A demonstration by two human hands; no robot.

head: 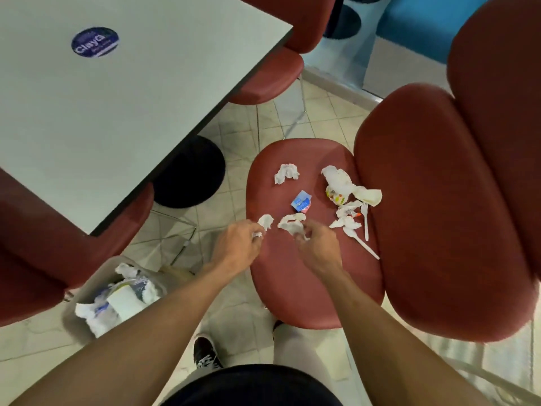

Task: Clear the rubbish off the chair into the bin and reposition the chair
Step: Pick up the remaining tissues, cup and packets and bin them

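Crumpled white tissues (pixel 287 173) on red chair (pixel 292 276)

Both bare forearms are reaching forward and slightly inward from the bottom corners of the view, elbows out of sight. The left hand (pixel 238 244) is showing its back to the camera, its fingers curling inward and pinching a small white scrap at their tips. The right hand (pixel 317 247) is lying close beside it, also back up, wrist bending a little, its fingers curling down round another white crumpled scrap. The two hands are near each other without touching.
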